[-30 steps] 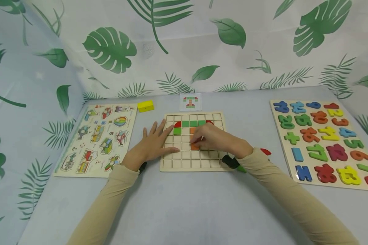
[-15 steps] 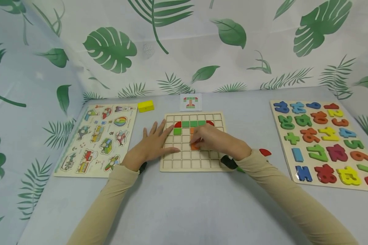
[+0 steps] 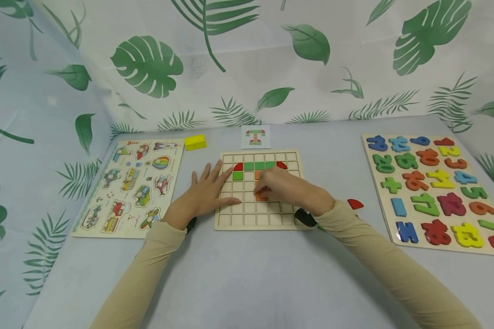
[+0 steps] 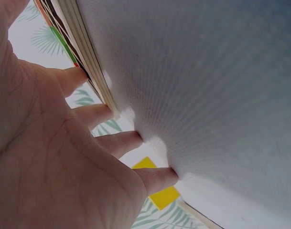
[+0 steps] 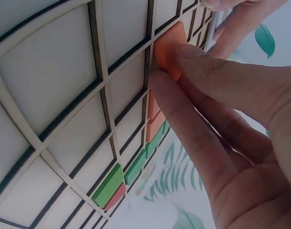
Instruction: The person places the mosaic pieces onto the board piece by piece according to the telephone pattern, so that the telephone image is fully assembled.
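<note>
A wooden grid board [image 3: 238, 220] lies in the middle of the table. My right hand [image 3: 286, 185] is over its centre, pinching an orange square tile [image 5: 171, 50] between thumb and finger; the tile sits tilted at a grid cell. Spread straight, the fingers of my left hand [image 3: 201, 194] rest on the board's left side and the table beside it. Across an upper row run green tiles [image 3: 259, 166] with a red quarter-round tile [image 3: 238, 167] at the left end and another red one [image 3: 281, 165] at the right. Further orange tiles are partly hidden by my right hand.
Behind the board is a pattern card [image 3: 255, 137]. A yellow block [image 3: 195, 142] stands near a vehicle puzzle [image 3: 131, 187] on the left. On the right lie a red quarter-round tile [image 3: 355, 204] and a number puzzle [image 3: 436, 192]. A green piece is mostly hidden under the right wrist.
My right wrist and forearm have shifted slightly left, covering more of the green piece. The fingers stay at the same orange tile. My left hand has not moved.
</note>
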`<act>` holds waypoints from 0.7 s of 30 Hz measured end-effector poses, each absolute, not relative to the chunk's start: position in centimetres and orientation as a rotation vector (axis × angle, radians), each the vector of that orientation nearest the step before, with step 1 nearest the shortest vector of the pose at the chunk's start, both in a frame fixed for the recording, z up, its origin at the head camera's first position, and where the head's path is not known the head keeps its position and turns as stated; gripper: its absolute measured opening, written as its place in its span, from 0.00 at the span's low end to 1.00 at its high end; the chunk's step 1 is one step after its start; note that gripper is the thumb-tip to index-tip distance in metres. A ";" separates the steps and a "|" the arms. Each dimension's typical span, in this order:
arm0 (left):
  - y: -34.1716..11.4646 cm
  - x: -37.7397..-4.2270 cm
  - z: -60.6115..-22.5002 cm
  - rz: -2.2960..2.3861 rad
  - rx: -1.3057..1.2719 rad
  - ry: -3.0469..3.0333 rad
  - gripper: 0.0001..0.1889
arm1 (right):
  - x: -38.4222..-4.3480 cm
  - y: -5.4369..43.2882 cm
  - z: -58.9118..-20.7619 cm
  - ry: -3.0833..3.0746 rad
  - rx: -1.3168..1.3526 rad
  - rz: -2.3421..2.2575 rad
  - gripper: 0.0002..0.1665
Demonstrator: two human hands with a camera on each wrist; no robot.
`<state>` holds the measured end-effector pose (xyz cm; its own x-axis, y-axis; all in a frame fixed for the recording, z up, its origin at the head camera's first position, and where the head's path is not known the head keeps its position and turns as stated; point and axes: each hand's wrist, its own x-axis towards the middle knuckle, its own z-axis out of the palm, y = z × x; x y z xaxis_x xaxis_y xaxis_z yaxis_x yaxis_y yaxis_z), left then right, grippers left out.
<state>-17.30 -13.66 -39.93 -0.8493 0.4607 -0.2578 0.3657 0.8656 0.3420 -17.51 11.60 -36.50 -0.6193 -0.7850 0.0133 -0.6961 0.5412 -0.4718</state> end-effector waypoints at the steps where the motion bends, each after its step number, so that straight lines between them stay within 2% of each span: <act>1: -13.7 -17.3 -40.0 0.401 0.616 2.705 0.52 | -17.5 11.6 -36.5 2.582 -1.250 -0.649 0.07; 13: -13.7 -17.3 -39.8 0.411 0.624 2.708 0.52 | -17.1 12.2 -36.8 2.597 -1.289 -0.651 0.07; 21: -13.7 -17.3 -39.9 0.407 0.632 2.710 0.52 | -17.2 15.0 -35.3 2.526 -1.200 -0.688 0.14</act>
